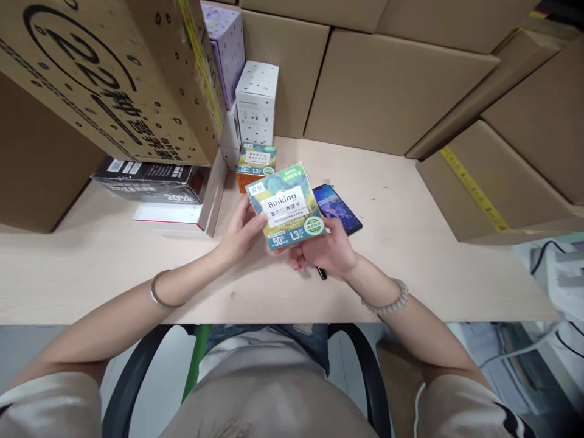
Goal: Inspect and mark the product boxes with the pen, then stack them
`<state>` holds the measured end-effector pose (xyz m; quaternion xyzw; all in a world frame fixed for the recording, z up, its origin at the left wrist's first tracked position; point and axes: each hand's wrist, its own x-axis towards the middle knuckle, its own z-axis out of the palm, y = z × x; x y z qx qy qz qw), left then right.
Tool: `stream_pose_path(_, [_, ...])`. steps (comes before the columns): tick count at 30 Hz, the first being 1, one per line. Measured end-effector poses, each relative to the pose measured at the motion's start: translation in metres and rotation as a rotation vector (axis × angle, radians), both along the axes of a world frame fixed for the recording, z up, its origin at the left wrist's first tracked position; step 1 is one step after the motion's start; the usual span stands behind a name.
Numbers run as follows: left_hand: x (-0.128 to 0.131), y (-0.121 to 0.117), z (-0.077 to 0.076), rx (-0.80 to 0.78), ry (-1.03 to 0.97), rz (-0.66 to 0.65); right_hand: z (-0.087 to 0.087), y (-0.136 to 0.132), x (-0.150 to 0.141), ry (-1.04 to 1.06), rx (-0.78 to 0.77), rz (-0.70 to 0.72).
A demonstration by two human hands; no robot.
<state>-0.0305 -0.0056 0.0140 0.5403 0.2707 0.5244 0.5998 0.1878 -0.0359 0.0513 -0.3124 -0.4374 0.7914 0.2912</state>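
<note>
So the Binking box (292, 205) is up over the worktop (392, 267), tilted face up between both hands. Left hand (244, 228) pinches the left edge, thumb on the front; right hand (333, 246) supports the lower right corner, some fingers curled underneath. Looks like thin printed card to me, so prob light, stiffish, a bit slick, and easy to dent if you squeeze the face. I'd grip opposite side edges, near the corners.

Count: two Binking-type boxes, the held one plus a second box (256, 159) behind it. One phone (340, 212), one small black stick (322, 273) by the right hand, one purple spotted box (228, 45). White spotted boxes (258, 100): at least two, can't tell exactly. Big brown cartons (392, 91): several, edges cut off
</note>
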Motion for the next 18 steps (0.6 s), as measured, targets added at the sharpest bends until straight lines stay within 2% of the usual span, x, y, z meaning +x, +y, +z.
stream_pose_path(4, [0.000, 0.004, -0.001, 0.033, -0.123, 0.066, -0.005, 0.002, -0.002, -0.147, 0.079, -0.198])
stream_pose_path(7, [-0.001, 0.006, -0.003, 0.079, -0.102, 0.098, -0.011, 0.005, 0.003, -0.174, 0.199, -0.311])
stream_pose_path(9, [-0.004, 0.006, -0.001, 0.162, -0.040, 0.103, -0.014, 0.007, 0.008, -0.191, 0.343, -0.316])
stream_pose_path(13, [-0.014, 0.010, 0.002, 0.468, 0.169, 0.078, -0.010, 0.007, 0.016, -0.330, 0.618, -0.249])
stream_pose_path(18, [-0.021, 0.016, -0.006, 0.645, 0.355, 0.031, -0.008, 0.009, 0.022, -0.474, 0.678, -0.259])
